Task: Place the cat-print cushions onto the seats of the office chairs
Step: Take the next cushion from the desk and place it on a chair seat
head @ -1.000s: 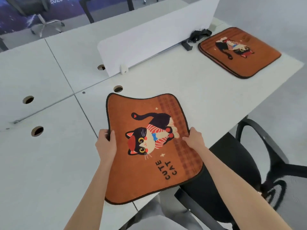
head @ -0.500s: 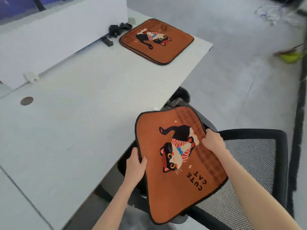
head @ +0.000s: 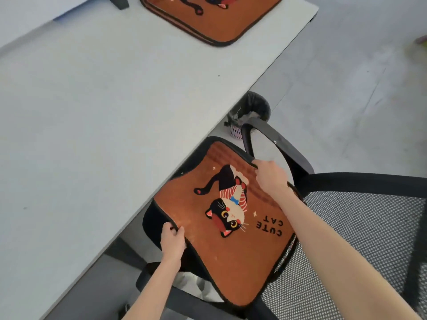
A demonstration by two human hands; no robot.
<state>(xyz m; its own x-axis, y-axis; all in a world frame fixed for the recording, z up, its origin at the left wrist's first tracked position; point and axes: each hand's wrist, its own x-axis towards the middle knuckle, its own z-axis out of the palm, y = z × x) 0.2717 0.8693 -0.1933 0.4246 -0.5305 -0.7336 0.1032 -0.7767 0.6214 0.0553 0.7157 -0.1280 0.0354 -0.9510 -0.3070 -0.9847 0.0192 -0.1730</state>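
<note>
An orange cat-print cushion point(head: 231, 257) with "CUTE CAT" lettering lies over the black seat of an office chair point(head: 152, 225), its near corner overhanging the seat. My left hand point(head: 172, 242) grips the cushion's left edge. My right hand point(head: 270, 179) grips its far right edge beside the armrest point(head: 279, 146). The chair's mesh backrest point(head: 369, 227) stands at the right. More cat-print cushions point(head: 215, 19), stacked, lie on the white desk point(head: 104, 112) at the top.
The desk edge runs diagonally just left of the chair. A small bin with a grey bag point(head: 254, 112) stands on the floor beyond the armrest. Grey floor point(head: 358, 77) spreads to the right. A black clamp point(head: 117, 2) sits on the desk at the top.
Both hands carried the cushion off the desk, swung it to the right and lowered it onto the chair seat. The view followed to the right and downward.
</note>
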